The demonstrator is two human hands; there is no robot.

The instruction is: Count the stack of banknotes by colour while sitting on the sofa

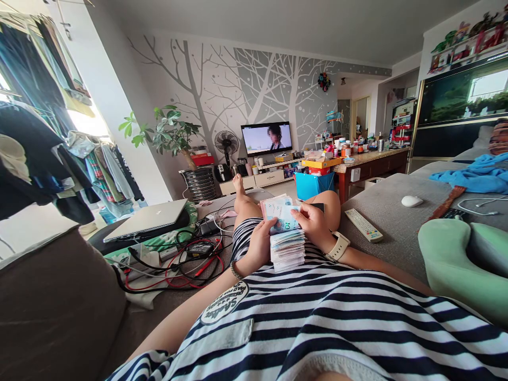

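Note:
My left hand (pixel 260 241) is closed on the left edge of a fan of banknotes (pixel 283 218), its thumb lying on top. From the other side my right hand (pixel 315 225) pinches the upper right of the same notes between thumb and fingers. The front note is bluish, and pinkish ones show behind it. Below the hands, a thick layered stack of banknotes (pixel 287 250) hangs over my striped lap; which fingers support it is hidden. Past my right hand, a dark flat object (pixel 318 207) lies on my leg, partly covered.
On the sofa to the right are a remote control (pixel 364 225), a white mouse (pixel 411 201) and a green neck pillow (pixel 444 256). To the left, tangled cables (pixel 194 254) lie beside a closed laptop (pixel 148 219). A blue bin (pixel 313 184) stands ahead by a cluttered table (pixel 371 154).

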